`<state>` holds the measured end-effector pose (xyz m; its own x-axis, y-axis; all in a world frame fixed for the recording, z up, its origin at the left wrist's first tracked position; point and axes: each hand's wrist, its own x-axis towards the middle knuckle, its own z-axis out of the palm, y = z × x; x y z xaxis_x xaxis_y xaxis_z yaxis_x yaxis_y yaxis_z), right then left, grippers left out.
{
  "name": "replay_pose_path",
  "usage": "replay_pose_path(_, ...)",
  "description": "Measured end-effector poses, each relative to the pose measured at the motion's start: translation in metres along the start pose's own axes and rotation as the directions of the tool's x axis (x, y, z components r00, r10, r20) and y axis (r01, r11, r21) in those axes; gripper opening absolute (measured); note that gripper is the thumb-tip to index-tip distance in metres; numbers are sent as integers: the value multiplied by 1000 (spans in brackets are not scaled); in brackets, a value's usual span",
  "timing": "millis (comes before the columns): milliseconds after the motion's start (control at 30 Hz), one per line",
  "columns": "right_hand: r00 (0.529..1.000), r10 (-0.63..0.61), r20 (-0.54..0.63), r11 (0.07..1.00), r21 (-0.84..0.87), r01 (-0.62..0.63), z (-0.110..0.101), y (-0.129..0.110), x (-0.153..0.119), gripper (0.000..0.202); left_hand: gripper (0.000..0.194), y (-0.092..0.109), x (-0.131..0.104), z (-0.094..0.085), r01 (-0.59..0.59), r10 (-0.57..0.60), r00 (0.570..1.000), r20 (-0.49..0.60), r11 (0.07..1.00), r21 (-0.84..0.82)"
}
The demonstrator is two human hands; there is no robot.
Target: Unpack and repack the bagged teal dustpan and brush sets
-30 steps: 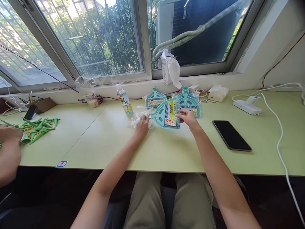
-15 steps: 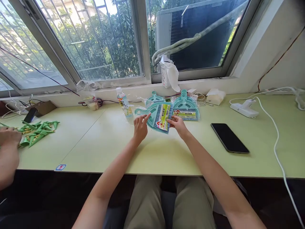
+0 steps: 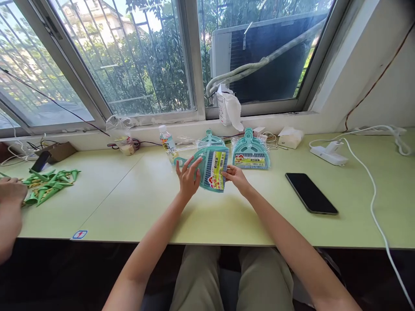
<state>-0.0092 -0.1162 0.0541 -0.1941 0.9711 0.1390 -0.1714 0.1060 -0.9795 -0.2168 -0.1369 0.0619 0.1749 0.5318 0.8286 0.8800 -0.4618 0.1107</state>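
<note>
Between my two hands is a small teal dustpan-and-brush set [image 3: 207, 172], raised over the table with its handle pointing left and its yellow label facing me. My left hand [image 3: 189, 178] holds the handle side, with its fingers over the front. The thumb and fingers of my right hand [image 3: 238, 178] pinch the opposite edge, beside the brush bristles. Just behind on the right lies a second dustpan set [image 3: 249, 151] in clear plastic, handle away from me. Another dustpan set [image 3: 210, 137] lies behind the held one, mostly hidden by it.
A labelled drink bottle [image 3: 167, 142] stands left of the held set. A black phone [image 3: 311, 193] and a white power strip [image 3: 329, 154] with a cable lie on the right. At far left, a co-worker's hand [image 3: 11, 190] is by green cone-shaped pieces [image 3: 53, 183].
The held dustpan set has turned a little and come slightly left and nearer to me. My left hand's fingers have spread further over its handle side. The view has tilted up slightly.
</note>
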Motion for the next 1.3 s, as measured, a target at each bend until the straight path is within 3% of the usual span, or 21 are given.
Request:
replay_pose_path(100,1000,-18,-24,999,26,19,4,2,0,55,41,5,-4,3,21,-21,1000,-12,1000,6)
replay_pose_path(167,997,-33,-64,998,57,37,5,3,-1,55,44,7,-5,4,170,-165,978,-124,985,27)
replay_pose_path(233,994,-41,-104,995,89,50,5,3,-1,55,57,4,-2,5,377,-362,882,-301,926,-9)
replay_pose_path(300,990,-42,-137,993,106,57,5,2,-2,55,69,-5,5,6,523,-530,758,-379,842,-131)
replay_pose_path(333,988,-41,-149,992,111,58,6,2,-2,55,69,-10,9,6,558,-601,725,-337,799,-225)
replay_pose_path(400,986,-35,-162,991,124,55,7,3,-2,55,59,-19,16,7,576,-693,715,-88,656,-488)
replay_pose_path(500,987,-26,-161,989,143,49,10,7,-2,56,56,-22,20,11,543,-590,728,349,185,-819)
replay_pose_path(567,988,-20,-150,989,139,41,13,10,-2,55,54,-15,19,14,522,-499,714,490,-87,-849)
replay_pose_path(667,990,-13,-140,990,137,33,17,14,-2,52,52,-4,15,15,528,-467,664,584,-262,-808)
replay_pose_path(733,990,-14,-143,987,156,36,19,16,-2,52,56,1,13,14,521,-475,649,594,-290,-802)
replay_pose_path(867,987,-14,-157,980,194,44,23,16,-4,50,65,6,12,14,481,-484,681,549,-269,-834)
replay_pose_path(1000,981,-10,-193,971,232,56,22,16,-5,50,60,9,8,18,560,-379,686,621,-270,-783)
replay_pose_path(1167,971,-26,-238,968,237,85,19,14,-3,49,55,9,0,26,679,-222,650,726,-259,-687)
replay_pose_path(1300,969,-34,-246,967,239,95,21,12,-5,48,51,9,-2,27,696,-194,646,738,-245,-674)
